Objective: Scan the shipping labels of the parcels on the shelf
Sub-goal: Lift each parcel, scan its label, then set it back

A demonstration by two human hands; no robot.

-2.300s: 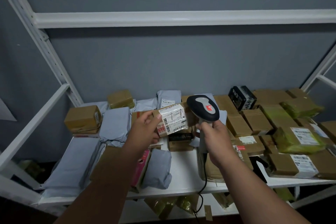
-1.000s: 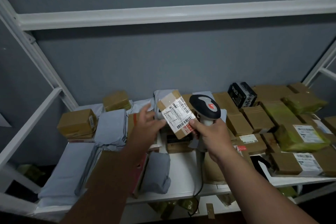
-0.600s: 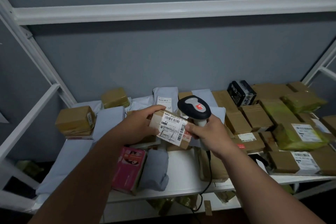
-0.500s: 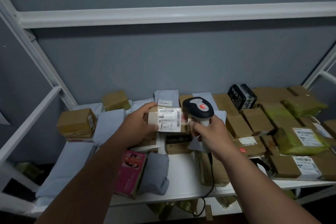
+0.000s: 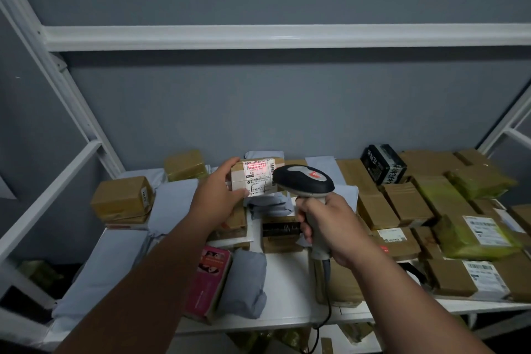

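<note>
One small parcel (image 5: 253, 178) was under the scanner's (image 5: 304, 181) red light, left hand (image 5: 215, 198) gripping it, right hand (image 5: 327, 227) wrapped round the handle, while many parcels on the shelf (image 5: 287, 281) below both hands seemingly awaited scanning.

The left hand (image 5: 217, 195) hides the left end of the held parcel (image 5: 253, 178); its label (image 5: 258, 176) print is too small to read; the scanner (image 5: 304, 181) cable drops out of view below the right hand (image 5: 327, 227)
</note>
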